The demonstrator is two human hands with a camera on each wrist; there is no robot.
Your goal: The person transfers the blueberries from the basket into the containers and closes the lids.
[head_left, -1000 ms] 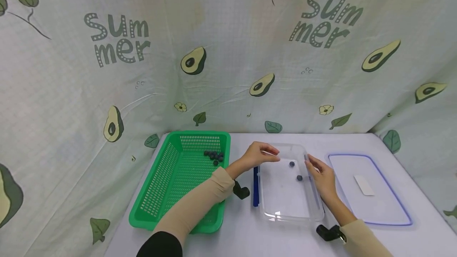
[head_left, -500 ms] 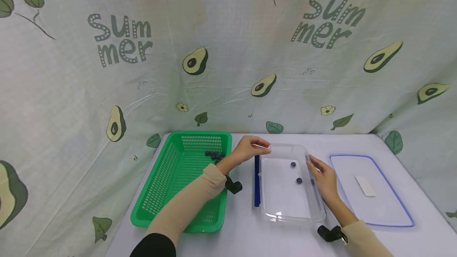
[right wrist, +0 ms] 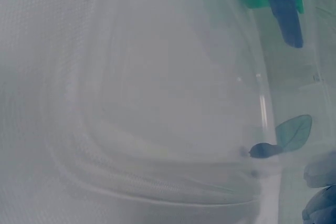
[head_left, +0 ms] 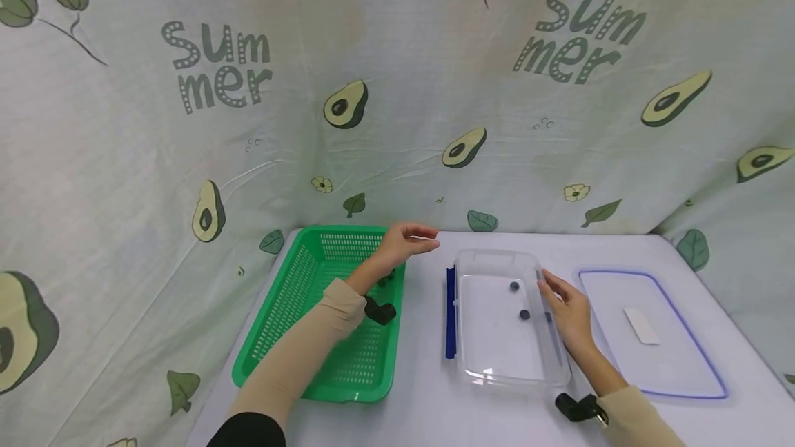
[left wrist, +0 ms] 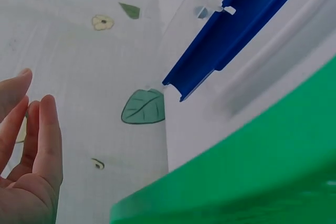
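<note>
My left hand (head_left: 400, 245) hovers over the back right corner of a green plastic basket (head_left: 317, 392). Its fingers are nearly straight, and the left wrist view shows nothing between thumb and fingertips (left wrist: 48, 103). Dark blueberries (head_left: 386, 277) lie in the basket, partly hidden by that arm. To the right stands a clear plastic container (head_left: 497, 374) with two blueberries (head_left: 514, 286) on its floor. My right hand (head_left: 570, 312) holds the container's right wall near the back; its fingers (right wrist: 320, 205) show only partly in the right wrist view.
A blue latch flap (head_left: 450, 312) hangs off the container's left side. Farther right lies a clear lid (head_left: 677, 364) with a blue seal and a white rectangle (head_left: 641, 326) on it. A printed curtain (head_left: 397, 88) closes off the table's back edge.
My left hand has moved left, from above the container to the basket's back right corner. The right hand stays on the container, and two blueberries remain inside it.
</note>
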